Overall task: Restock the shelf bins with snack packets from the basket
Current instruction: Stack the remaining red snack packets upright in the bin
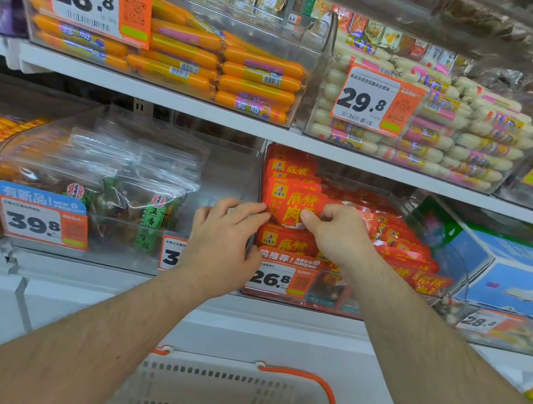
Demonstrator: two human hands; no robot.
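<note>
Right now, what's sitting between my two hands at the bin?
In the head view, one red snack packet spans the gap, pinched by the left hand and right hand at the red packet bin.

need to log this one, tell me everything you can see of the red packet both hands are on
The red packet is a flat, glossy plastic pouch printed with large yellow characters and a small yellow logo at its upper left. It stands upright, facing out, atop other red packets in the clear bin on the lower shelf. The left hand pinches its left edge; the right hand pinches its lower right.
</note>
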